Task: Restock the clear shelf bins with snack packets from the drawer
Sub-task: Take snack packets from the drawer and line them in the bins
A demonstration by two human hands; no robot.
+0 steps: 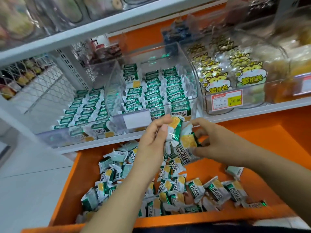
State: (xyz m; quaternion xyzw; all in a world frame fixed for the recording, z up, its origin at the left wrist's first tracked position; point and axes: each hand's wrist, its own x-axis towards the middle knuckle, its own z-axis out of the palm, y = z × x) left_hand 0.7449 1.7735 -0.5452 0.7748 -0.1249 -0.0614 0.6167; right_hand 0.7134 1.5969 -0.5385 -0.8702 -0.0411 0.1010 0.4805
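Note:
Above the open orange drawer (80, 195), both my hands hold green-and-white snack packets. My left hand (154, 137) grips a small bunch of packets (175, 130) between thumb and fingers. My right hand (213, 142) pinches another packet (186, 145) that touches the bunch. Several loose packets (217, 190) lie in the drawer below. Just behind my hands stands a clear shelf bin (151, 84) with rows of the same packets, and a second clear bin (84, 113) to its left holds more.
A clear bin of yellow cartoon-cat packets (234, 76) with a red price tag (226, 100) stands to the right. More bins sit on the white shelf above (87, 32). A wire mesh rack (38, 84) is at the left, over a white tiled floor.

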